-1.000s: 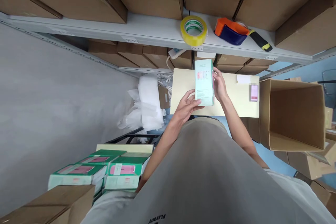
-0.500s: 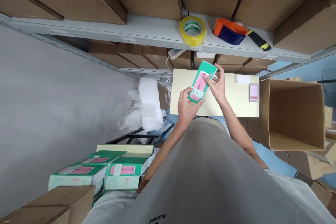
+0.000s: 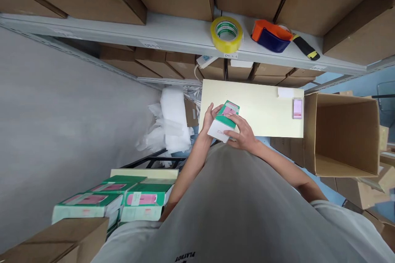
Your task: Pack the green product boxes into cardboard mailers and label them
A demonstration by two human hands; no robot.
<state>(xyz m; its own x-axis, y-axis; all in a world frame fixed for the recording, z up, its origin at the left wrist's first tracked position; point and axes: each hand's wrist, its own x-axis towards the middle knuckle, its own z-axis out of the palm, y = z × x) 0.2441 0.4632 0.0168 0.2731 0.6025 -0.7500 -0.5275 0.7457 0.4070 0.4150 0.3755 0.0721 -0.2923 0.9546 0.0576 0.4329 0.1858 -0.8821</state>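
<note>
A green product box [image 3: 226,120] with a pink picture on its front is held close to my body, its white end face tilted toward me. My left hand [image 3: 210,118] grips it along the left side, fingers round the far edge. On the right side my right hand [image 3: 243,133] is closed on it, fingers across the front and the white end. Beneath lies a pale yellow tabletop [image 3: 265,119].
An open cardboard carton [image 3: 311,139] stands right of the table, near a phone [image 3: 297,108]. Yellow tape [image 3: 226,34], an orange-blue tape dispenser [image 3: 271,36] and a cutter [image 3: 305,47] lie on the shelf. More green boxes [image 3: 145,199] are stacked lower left; foam wrap [image 3: 175,119] is beyond.
The green box has come down toward my body and turned, so its white end now shows. My right hand has moved from its upper right edge to its near end.
</note>
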